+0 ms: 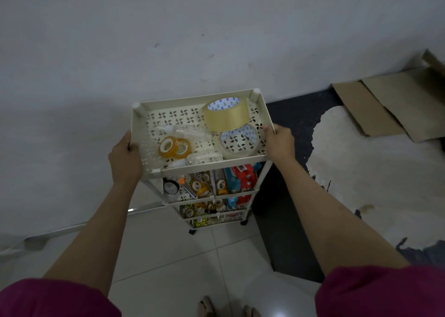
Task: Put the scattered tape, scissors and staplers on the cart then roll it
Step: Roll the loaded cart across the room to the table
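Cart [261,105] is standing against the wall, between your hands. Your left hand [126,156] is gripping its left rim and your right hand [280,141] its right rim. Tape rolls [226,114] are lying in the top tray between your hands.

sleeves [385,292]: short, magenta, loose | forearms: bare | left hand [125,158], right hand [280,141]: no rings, no gloves | feet: bare
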